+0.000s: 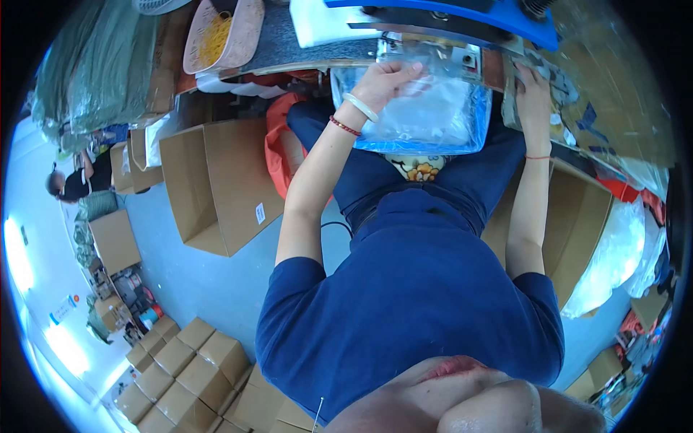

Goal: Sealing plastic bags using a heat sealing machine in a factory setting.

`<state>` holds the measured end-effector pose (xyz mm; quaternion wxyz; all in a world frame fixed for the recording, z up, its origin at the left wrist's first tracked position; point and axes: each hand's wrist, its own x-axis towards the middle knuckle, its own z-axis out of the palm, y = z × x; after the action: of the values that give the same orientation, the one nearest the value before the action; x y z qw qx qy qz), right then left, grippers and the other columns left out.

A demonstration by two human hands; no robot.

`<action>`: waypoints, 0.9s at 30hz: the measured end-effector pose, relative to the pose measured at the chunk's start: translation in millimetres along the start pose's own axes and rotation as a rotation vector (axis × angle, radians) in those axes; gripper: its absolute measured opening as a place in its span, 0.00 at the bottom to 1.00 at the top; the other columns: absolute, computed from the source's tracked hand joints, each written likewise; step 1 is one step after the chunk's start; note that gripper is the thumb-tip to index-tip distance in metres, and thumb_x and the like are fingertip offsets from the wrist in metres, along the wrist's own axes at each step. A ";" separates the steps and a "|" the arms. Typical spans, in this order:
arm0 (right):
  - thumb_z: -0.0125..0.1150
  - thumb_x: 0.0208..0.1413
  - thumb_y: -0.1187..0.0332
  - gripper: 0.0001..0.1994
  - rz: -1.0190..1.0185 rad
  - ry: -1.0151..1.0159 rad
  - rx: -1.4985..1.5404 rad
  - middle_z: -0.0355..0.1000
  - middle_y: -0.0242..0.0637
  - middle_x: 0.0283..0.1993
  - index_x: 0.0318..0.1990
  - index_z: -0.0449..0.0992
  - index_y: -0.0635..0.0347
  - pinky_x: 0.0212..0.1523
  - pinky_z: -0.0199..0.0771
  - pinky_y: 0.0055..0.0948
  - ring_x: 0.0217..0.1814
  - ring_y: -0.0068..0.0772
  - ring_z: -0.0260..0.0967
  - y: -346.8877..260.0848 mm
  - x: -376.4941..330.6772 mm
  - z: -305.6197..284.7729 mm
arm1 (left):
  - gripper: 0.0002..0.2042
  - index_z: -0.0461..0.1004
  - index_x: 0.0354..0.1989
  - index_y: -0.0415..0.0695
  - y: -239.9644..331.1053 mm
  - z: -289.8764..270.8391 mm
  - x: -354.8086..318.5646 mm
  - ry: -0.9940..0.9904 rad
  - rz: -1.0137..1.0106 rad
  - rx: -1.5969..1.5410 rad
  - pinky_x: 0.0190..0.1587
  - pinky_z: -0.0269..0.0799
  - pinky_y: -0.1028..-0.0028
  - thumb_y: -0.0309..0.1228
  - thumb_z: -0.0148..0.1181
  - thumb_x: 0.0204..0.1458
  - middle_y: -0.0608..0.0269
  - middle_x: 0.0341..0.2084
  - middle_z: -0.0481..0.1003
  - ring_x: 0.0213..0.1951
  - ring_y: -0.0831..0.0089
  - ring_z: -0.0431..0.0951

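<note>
My left hand (386, 81), with a white bangle and a red bead bracelet at the wrist, pinches the top edge of a clear plastic bag (433, 119). The bag holds something white and hangs over my lap. Its top sits under the metal bar of a blue machine (462, 16) on the bench. My right hand (534, 90), a red thread at its wrist, lies on a pile of patterned flat packets (559, 76) on the bench edge, right of the bag. Its fingers are stretched out and nothing is gripped that I can see.
An open cardboard box (216, 180) stands on the floor to the left, with a red bag (278, 148) beside it. Another open box (577, 216) with a clear plastic liner (613, 252) stands to the right. A beige basket of yellow bands (216, 36) sits on the bench. Stacked closed boxes (180, 361) fill the lower left. Another person (68, 182) is far left.
</note>
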<state>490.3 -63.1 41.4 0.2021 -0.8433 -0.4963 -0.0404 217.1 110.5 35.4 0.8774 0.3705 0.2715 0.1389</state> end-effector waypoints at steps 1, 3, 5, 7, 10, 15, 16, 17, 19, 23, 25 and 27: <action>0.53 0.56 0.75 0.18 -0.003 0.022 -0.054 0.72 0.45 0.51 0.55 0.72 0.54 0.54 0.68 0.44 0.55 0.55 0.66 1.2 3.3 3.6 | 0.16 0.73 0.52 0.34 9.6 -9.5 0.8 0.146 0.154 0.272 0.45 0.78 0.68 0.29 0.59 0.58 0.50 0.45 0.78 0.44 0.64 0.80; 0.53 0.57 0.74 0.17 -0.066 0.101 -0.045 0.72 0.46 0.51 0.55 0.72 0.53 0.53 0.69 0.44 0.54 0.55 0.67 1.1 6.3 6.9 | 0.16 0.74 0.52 0.35 38.3 -35.3 9.8 0.494 0.477 0.789 0.46 0.76 0.65 0.28 0.60 0.56 0.50 0.46 0.77 0.46 0.64 0.79; 0.52 0.60 0.72 0.16 -0.090 0.156 -0.115 0.72 0.46 0.50 0.55 0.72 0.51 0.49 0.72 0.44 0.51 0.54 0.70 -0.9 6.4 7.4 | 0.18 0.74 0.52 0.39 71.1 -64.7 28.1 0.695 0.863 1.348 0.55 0.67 0.58 0.33 0.61 0.55 0.51 0.50 0.76 0.53 0.59 0.75; 0.53 0.59 0.73 0.16 -0.059 0.131 -0.099 0.72 0.46 0.50 0.54 0.73 0.52 0.49 0.72 0.45 0.51 0.54 0.70 -3.0 4.3 7.0 | 0.20 0.75 0.52 0.41 90.2 -88.0 42.3 0.674 1.097 1.661 0.61 0.60 0.54 0.38 0.61 0.54 0.51 0.52 0.75 0.57 0.56 0.72; 0.53 0.57 0.74 0.15 -0.076 0.155 -0.079 0.72 0.45 0.50 0.52 0.75 0.53 0.49 0.72 0.45 0.50 0.53 0.70 -4.0 1.1 6.6 | 0.20 0.73 0.52 0.39 94.7 -106.4 53.8 0.598 0.886 2.284 0.69 0.35 0.40 0.34 0.56 0.50 0.43 0.56 0.69 0.65 0.46 0.58; 0.52 0.60 0.71 0.13 -0.154 0.204 -0.189 0.74 0.43 0.49 0.51 0.75 0.52 0.46 0.72 0.41 0.51 0.50 0.70 -4.3 4.6 2.3 | 0.25 0.68 0.58 0.40 85.8 -104.0 40.9 0.478 0.534 2.196 0.69 0.36 0.42 0.36 0.57 0.51 0.46 0.60 0.65 0.67 0.46 0.56; 0.54 0.60 0.70 0.12 -0.148 0.221 -0.189 0.75 0.42 0.47 0.50 0.76 0.52 0.44 0.72 0.40 0.49 0.49 0.71 -4.9 4.4 0.1 | 0.27 0.65 0.60 0.40 83.4 -101.6 36.0 0.531 0.826 2.199 0.70 0.37 0.42 0.37 0.58 0.51 0.47 0.63 0.63 0.67 0.46 0.55; 0.55 0.60 0.69 0.11 -0.166 0.248 -0.182 0.76 0.41 0.45 0.49 0.76 0.52 0.43 0.72 0.39 0.46 0.47 0.72 -6.1 4.0 -2.4 | 0.27 0.65 0.60 0.40 79.6 -99.2 30.8 0.535 0.826 2.200 0.70 0.37 0.42 0.37 0.58 0.51 0.47 0.63 0.63 0.67 0.46 0.55; 0.57 0.59 0.67 0.10 -0.033 0.278 -0.079 0.77 0.41 0.44 0.48 0.77 0.53 0.42 0.72 0.39 0.43 0.46 0.73 -9.0 1.1 -10.6 | 0.29 0.62 0.66 0.44 66.5 -94.8 18.6 0.595 1.097 1.331 0.71 0.36 0.46 0.39 0.57 0.57 0.48 0.67 0.58 0.71 0.49 0.45; 0.62 0.58 0.65 0.11 0.170 0.300 0.264 0.78 0.37 0.42 0.47 0.78 0.54 0.43 0.73 0.31 0.39 0.34 0.76 -19.4 -12.6 -36.1 | 0.27 0.65 0.60 0.41 18.9 -94.2 -15.8 0.470 0.769 1.943 0.68 0.49 0.52 0.37 0.62 0.53 0.52 0.63 0.64 0.66 0.57 0.60; 0.63 0.58 0.66 0.11 0.260 0.276 0.431 0.78 0.36 0.43 0.48 0.78 0.55 0.44 0.73 0.28 0.41 0.30 0.76 -32.4 -13.0 -47.9 | 0.20 0.73 0.53 0.42 14.0 -96.4 -24.9 0.553 0.898 1.816 0.60 0.65 0.58 0.32 0.64 0.51 0.55 0.53 0.74 0.58 0.57 0.71; 0.63 0.58 0.68 0.12 0.147 0.203 0.512 0.77 0.33 0.46 0.49 0.79 0.55 0.46 0.72 0.24 0.44 0.25 0.74 -52.4 -14.8 -58.3 | 0.09 0.80 0.40 0.41 15.5 -92.1 -34.1 0.601 1.059 1.599 0.46 0.75 0.67 0.26 0.64 0.50 0.55 0.39 0.80 0.44 0.59 0.79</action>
<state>445.8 -75.1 106.5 0.4596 -0.7901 -0.4052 0.0166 135.3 158.9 6.2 0.0916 0.8736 0.2954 0.3758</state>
